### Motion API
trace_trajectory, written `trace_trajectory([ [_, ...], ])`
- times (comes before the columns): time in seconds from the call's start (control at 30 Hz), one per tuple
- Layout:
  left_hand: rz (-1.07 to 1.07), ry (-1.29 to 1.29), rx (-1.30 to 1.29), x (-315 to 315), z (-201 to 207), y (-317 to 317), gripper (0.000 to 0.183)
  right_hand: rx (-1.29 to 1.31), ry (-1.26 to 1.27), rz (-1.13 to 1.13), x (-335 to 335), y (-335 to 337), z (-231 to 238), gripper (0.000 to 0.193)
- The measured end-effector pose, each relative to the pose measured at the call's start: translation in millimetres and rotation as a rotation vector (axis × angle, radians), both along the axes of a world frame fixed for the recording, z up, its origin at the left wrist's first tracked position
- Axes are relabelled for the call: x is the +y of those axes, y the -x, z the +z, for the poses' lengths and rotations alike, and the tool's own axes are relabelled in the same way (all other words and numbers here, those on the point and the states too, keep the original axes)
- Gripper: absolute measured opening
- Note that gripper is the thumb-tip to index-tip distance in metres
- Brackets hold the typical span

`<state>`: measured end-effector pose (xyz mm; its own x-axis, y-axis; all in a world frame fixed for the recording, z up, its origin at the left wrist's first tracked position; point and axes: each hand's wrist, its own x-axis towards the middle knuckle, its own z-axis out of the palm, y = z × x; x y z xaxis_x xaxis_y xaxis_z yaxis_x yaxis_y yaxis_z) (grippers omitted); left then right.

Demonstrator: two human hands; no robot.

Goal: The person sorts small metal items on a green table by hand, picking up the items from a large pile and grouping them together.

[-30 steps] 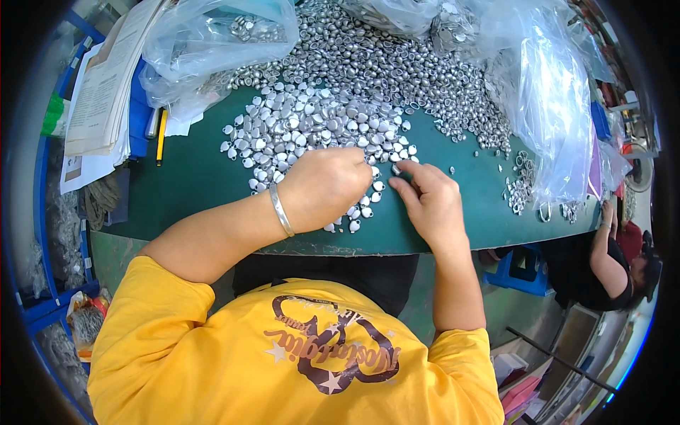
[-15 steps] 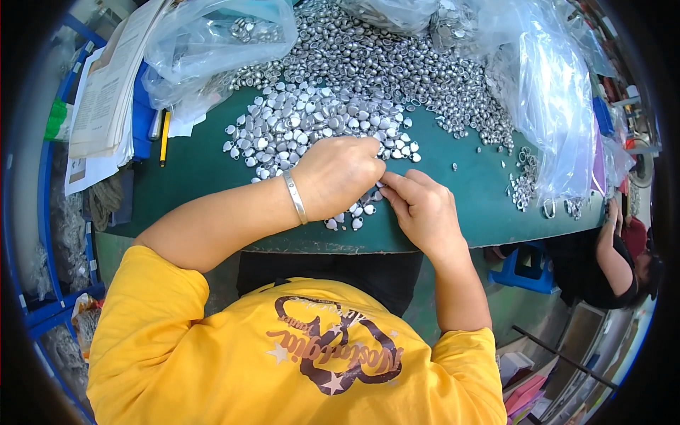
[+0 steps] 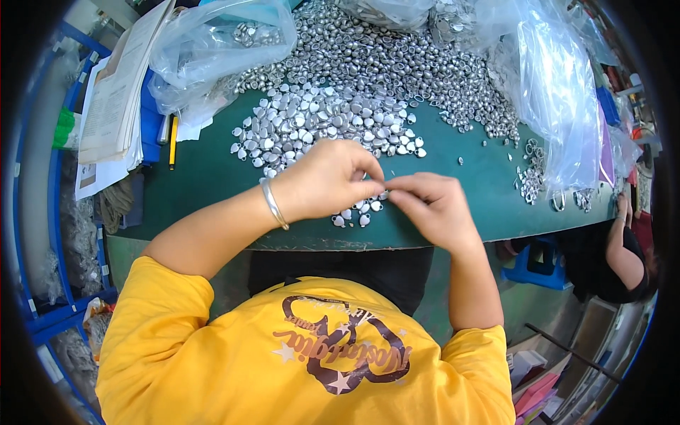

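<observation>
My left hand (image 3: pixel 333 177), with a silver bangle on its wrist, is closed in a pinch above the green table. Its fingertips meet those of my right hand (image 3: pixel 435 209), which is pinching too. What they hold is tiny and mostly covered by the fingers; a glint of metal shows there. Just below the left fingers lies a small group of silver heart-shaped charms (image 3: pixel 363 210), each with a little loop. Beyond my left hand spreads a bigger pile of the same heart charms (image 3: pixel 312 117).
A large heap of small round grey metal pieces (image 3: pixel 397 64) covers the table's far side. Clear plastic bags (image 3: pixel 559 92) flank it. Metal rings (image 3: pixel 530 177) lie at the right. Papers (image 3: pixel 117 106) and a yellow pencil (image 3: pixel 172 145) are at left. Another person (image 3: pixel 620 262) sits far right.
My left hand has drawn back slightly toward me and its fingers have lifted, opening a gap under the curled index finger. The fingertips of both hands still meet. The view has shifted a little.
</observation>
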<state>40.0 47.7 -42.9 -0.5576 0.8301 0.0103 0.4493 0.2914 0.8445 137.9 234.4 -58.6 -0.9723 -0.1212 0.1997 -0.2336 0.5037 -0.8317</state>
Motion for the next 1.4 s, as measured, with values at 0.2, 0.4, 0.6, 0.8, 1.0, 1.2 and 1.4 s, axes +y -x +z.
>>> trace_trajectory([
  [0.2, -0.053, 0.166, 0.394, 3, -7, -14, 0.018, -0.013, -0.152, -0.186, -12, -9, -2, 0.011],
  [0.4, 0.003, 0.076, 0.186, 9, -6, -7, 0.014, -0.471, 1.081, -0.147, 8, -15, 7, 0.011],
  [0.6, 0.366, -0.446, -1.092, -3, 12, -3, 0.008, -0.203, 0.160, -0.132, -22, -13, 5, 0.010],
  [0.8, 0.380, -0.052, -0.363, -17, 3, -24, 0.012, -0.017, -0.271, -0.042, -20, -8, 4, 0.009],
  [1.0, 0.223, 0.215, 0.409, 0, -2, -52, 0.015, -0.101, 0.181, 0.060, 4, -1, -6, 0.011],
  [1.2, 0.554, -0.219, -0.041, -2, -10, -37, 0.007, -0.573, 1.134, 0.031, 22, 14, 9, 0.006],
  [1.4, 0.676, -0.351, -0.813, -38, 14, -10, 0.010, 0.071, -0.309, 0.082, -29, 16, 5, 0.012],
])
